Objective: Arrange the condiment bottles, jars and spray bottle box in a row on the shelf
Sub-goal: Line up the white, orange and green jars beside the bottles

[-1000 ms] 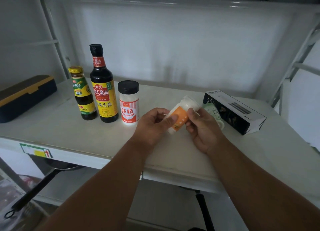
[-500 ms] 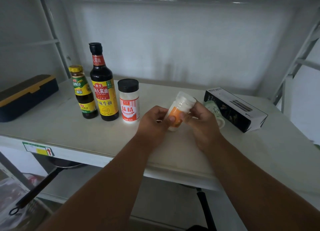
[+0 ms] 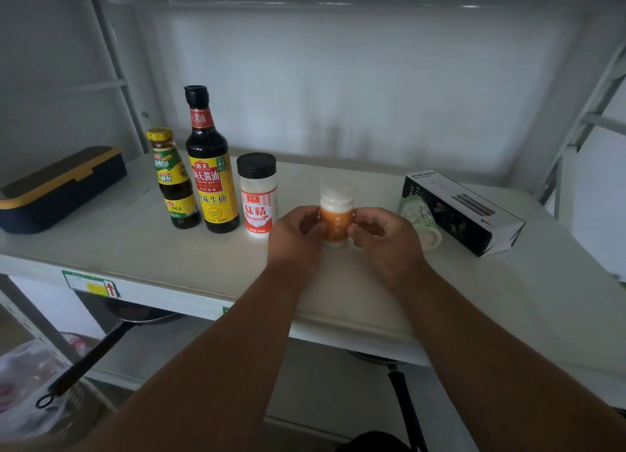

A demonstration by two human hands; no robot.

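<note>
On the white shelf we hold one small orange-labelled clear jar with a white cap upright, just right of the black-capped white seasoning jar. Our left hand and right hand each pinch its sides. A black-and-white spray bottle box lies flat, right.

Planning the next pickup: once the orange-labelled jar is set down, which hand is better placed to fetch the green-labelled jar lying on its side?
Right. The right hand is beside the toppled green-labelled jar; the left hand would have to cross the orange-labelled jar.
</note>
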